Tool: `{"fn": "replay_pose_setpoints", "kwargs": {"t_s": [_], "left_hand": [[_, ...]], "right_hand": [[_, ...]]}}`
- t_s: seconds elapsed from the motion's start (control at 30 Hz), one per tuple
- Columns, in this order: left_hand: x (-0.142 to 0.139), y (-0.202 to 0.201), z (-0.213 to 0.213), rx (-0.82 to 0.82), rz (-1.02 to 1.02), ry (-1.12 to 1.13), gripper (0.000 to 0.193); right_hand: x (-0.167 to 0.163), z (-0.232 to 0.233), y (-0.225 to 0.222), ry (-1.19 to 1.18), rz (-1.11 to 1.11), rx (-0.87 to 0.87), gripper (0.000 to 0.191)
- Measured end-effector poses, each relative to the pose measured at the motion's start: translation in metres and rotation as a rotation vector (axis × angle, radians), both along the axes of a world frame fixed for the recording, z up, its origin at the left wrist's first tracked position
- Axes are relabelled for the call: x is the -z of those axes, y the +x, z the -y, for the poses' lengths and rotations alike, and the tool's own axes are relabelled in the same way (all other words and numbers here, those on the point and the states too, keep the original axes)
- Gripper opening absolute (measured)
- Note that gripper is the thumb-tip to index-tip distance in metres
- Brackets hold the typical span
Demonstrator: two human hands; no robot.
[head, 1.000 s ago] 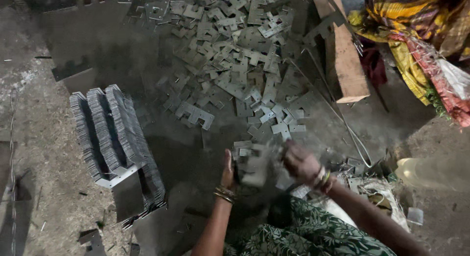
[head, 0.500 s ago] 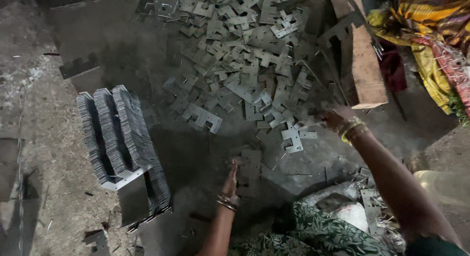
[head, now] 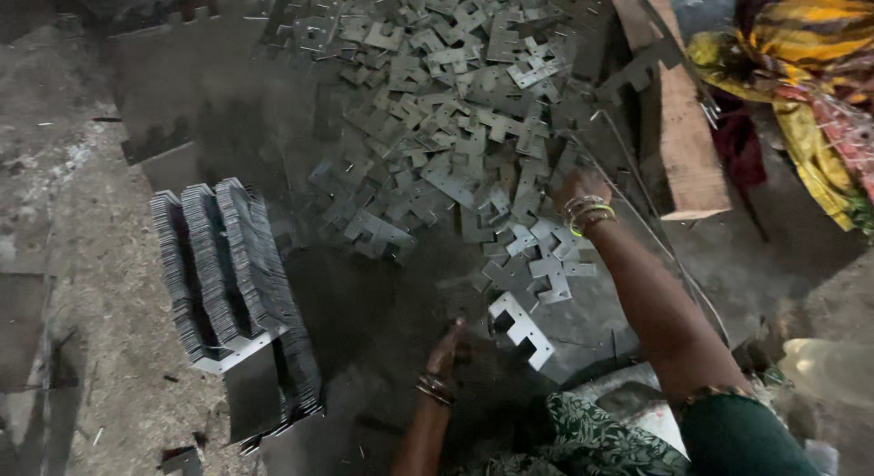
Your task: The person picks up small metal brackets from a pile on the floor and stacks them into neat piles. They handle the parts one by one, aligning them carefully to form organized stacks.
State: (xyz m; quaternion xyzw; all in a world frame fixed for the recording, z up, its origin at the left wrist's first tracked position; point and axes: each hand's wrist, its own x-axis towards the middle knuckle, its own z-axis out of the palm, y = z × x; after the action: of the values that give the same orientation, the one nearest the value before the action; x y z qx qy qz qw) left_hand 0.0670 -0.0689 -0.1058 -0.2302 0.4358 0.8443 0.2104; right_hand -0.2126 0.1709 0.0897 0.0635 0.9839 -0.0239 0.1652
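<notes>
A big heap of flat grey metal stampings covers the dark floor ahead of me. My right hand, with bangles at the wrist, reaches out into the near right edge of that heap; its fingers are hidden among the pieces. My left hand rests low on the floor close to my knees, fingers together, beside a pale E-shaped stamping lying loose. I cannot tell whether it touches that piece.
At the left, rows of the same stampings stand packed on edge in a neat stack. A wooden plank runs along the right of the heap. Another person in yellow patterned cloth sits at far right.
My right hand left the spot beside my left hand and stretched forward to the heap's edge. The small bundle that both hands held is gone from them; the left hand sank to the floor.
</notes>
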Motion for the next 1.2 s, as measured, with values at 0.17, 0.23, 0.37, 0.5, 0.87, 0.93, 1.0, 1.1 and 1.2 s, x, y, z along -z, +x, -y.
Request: {"fn": "replay_pose_setpoints", "kwargs": {"t_s": [0.17, 0.23, 0.37, 0.5, 0.87, 0.93, 1.0, 1.1, 1.2], "left_hand": [[-0.005, 0.014, 0.008, 0.021, 0.036, 0.225, 0.062], [-0.006, 0.013, 0.008, 0.020, 0.042, 0.296, 0.061], [-0.007, 0.005, 0.005, -0.032, 0.001, 0.377, 0.058], [-0.005, 0.001, 0.001, -0.077, -0.080, 0.398, 0.056], [-0.062, 0.011, 0.004, -0.026, 0.181, 0.070, 0.066], [-0.073, 0.012, 0.006, -0.048, 0.295, 0.041, 0.070], [-0.074, 0.011, 0.007, -0.082, 0.232, 0.040, 0.077], [-0.059, 0.003, 0.008, -0.165, 0.041, 0.015, 0.089], [-0.040, -0.005, 0.009, -0.246, -0.091, -0.068, 0.101]], "right_hand": [[0.004, 0.006, -0.011, 0.026, -0.025, -0.039, 0.048], [0.008, 0.006, 0.002, 0.003, 0.066, -0.067, 0.033], [0.025, 0.012, 0.052, -0.033, -0.021, -0.206, 0.023], [0.042, 0.016, 0.106, -0.123, -0.074, -0.382, 0.027], [0.038, -0.030, 0.118, -1.046, 0.201, 0.003, 0.025], [0.035, -0.026, 0.130, -1.109, 0.272, 0.094, 0.024], [0.026, -0.018, 0.147, -1.204, 0.280, 0.088, 0.019], [0.005, -0.001, 0.175, -1.103, -0.157, -0.552, 0.020], [-0.017, 0.019, 0.200, -1.335, 0.199, -0.174, 0.016]]}}
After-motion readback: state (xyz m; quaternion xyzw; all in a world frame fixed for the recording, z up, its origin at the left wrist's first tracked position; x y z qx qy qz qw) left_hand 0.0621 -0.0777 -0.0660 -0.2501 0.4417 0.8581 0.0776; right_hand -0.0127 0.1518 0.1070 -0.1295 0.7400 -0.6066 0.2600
